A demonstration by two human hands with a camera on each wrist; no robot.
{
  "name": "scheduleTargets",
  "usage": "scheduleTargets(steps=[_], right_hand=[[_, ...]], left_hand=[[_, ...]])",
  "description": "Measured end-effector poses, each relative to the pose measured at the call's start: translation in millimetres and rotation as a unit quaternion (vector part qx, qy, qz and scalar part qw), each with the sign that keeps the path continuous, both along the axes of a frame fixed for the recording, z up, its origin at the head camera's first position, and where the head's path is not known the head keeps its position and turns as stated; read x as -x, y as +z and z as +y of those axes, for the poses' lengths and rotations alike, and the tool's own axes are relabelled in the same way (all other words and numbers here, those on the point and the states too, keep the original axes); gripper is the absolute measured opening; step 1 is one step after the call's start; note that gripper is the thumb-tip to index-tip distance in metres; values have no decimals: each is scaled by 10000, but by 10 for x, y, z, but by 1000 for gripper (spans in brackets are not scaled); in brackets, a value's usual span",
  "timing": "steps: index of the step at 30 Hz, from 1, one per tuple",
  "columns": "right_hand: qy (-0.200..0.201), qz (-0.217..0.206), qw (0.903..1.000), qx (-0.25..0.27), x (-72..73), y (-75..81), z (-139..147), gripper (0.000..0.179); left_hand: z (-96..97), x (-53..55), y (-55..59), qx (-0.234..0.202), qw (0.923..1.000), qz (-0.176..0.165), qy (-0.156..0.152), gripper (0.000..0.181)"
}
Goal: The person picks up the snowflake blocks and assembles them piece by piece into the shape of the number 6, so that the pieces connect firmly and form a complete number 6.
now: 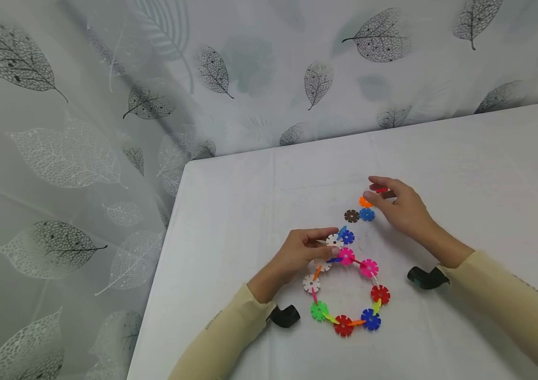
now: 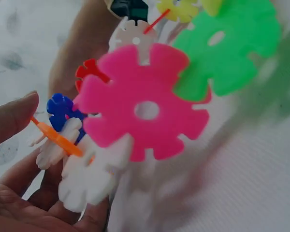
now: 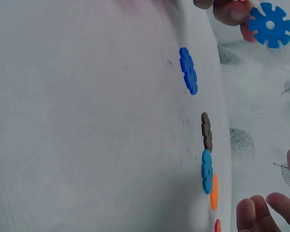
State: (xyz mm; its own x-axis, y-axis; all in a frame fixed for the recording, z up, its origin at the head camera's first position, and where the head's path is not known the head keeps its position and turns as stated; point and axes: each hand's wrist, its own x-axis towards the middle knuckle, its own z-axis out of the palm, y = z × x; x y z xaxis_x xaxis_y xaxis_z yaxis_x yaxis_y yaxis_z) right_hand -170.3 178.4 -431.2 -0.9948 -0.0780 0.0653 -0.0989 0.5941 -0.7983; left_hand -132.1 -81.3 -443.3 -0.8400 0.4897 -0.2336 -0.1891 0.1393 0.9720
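My left hand grips a ring of linked plastic snowflake discs by a white disc on its upper left. In the left wrist view the thumb is at an orange disc seen edge-on, with fingers behind a white one. A light blue disc sticks out past the left fingertips in the right wrist view. My right hand is over a loose red disc, its fingers apart and holding nothing. Loose orange, blue and brown discs lie beside it.
A loose dark blue disc lies on the white-covered table near the left fingertips. A black wrist-worn piece shows at the left sleeve, another at the right. A leaf-print curtain hangs behind the table.
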Motion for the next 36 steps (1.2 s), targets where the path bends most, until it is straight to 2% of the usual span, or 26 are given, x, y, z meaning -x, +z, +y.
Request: scheduleTargets(steps=[8,14,20,30,36], right_hand=[[189,-137,9965,-798,30,-96,78,41],[175,-175,9917,-1260,26,-141,103,43],[174,-240,9896,-1406,16,-153,110,44],[288,-359,9896,-1362,27,-147,109,45],[302,-400,9889,-1395,31,-147,114,42]], left_hand=[[-8,5,64,201,9994,-257,-62,43],[-17,14,65,295,9989,-356,-59,47],[-21,19,75,242,9988,-424,-92,47],[-22,22,82,180,9984,-531,-67,42],[-13,31,74,126,9977,-651,141,37]])
